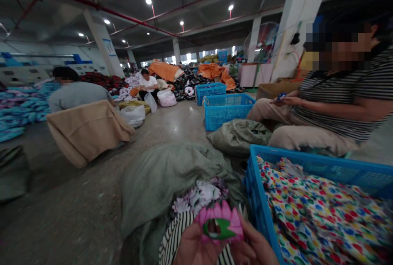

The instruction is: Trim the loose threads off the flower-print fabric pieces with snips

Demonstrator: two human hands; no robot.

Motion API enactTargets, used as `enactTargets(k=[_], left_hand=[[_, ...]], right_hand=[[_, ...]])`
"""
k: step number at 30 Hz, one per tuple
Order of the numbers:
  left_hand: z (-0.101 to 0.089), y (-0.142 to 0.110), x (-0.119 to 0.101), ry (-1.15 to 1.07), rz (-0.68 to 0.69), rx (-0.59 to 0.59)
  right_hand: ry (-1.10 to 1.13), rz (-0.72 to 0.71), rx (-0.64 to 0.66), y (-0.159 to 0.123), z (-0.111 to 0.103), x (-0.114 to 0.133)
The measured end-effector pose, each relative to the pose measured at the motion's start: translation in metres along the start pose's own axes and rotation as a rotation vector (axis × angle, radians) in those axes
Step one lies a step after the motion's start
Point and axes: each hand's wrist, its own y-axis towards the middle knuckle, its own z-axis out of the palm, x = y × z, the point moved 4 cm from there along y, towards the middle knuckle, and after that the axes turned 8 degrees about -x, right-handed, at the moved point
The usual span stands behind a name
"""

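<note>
A pink flower-shaped piece with pointed petals (235,220) and a green middle with an opening is held low in front of me. My left hand (192,245) is closed on its left side, thumb along the edge. My right hand (256,245) is closed at its right side, with some fingers hidden behind it. A thin pale pointed thing sticks up by my right fingers; I cannot make out what it is. Just beyond my hands, pale pink and white flower-like pieces (204,190) fill the mouth of a grey-green sack (159,179).
On my right stands a blue crate (256,199) full of dotted colourful pieces (319,207). Behind it sits a person in a striped shirt (344,97). Farther off are another sack (239,136), blue crates (225,113), a cloth-draped seat (89,130) and two seated people.
</note>
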Motion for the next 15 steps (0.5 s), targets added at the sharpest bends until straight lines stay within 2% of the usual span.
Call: enactTargets(k=[2, 5, 7, 9, 11, 13, 15], left_hand=[[0.003, 0.0, 0.0, -0.114, -0.066, 0.066], [0.015, -0.005, -0.007, -0.211, -0.1, 0.183], [0.018, -0.01, -0.014, -0.169, -0.088, 0.15], [0.012, -0.014, -0.026, -0.054, -0.022, 0.016], [-0.007, -0.023, -0.049, 0.068, 0.137, -0.188], [-0.037, -0.044, -0.084, 0.14, 0.343, -0.419], [-0.076, -0.083, -0.123, 0.19, 0.529, -0.643]], right_hand=[[0.198, -0.001, -0.048, 0.008, 0.004, -0.001], [0.241, 0.062, -0.058, 0.022, 0.01, -0.012], [0.233, 0.116, -0.048, 0.03, 0.01, -0.023], [0.234, 0.153, -0.027, 0.036, 0.008, -0.031], [0.239, 0.168, -0.002, 0.039, 0.004, -0.033], [0.243, 0.173, 0.017, 0.041, -0.001, -0.029], [0.245, 0.17, 0.029, 0.04, -0.006, -0.021]])
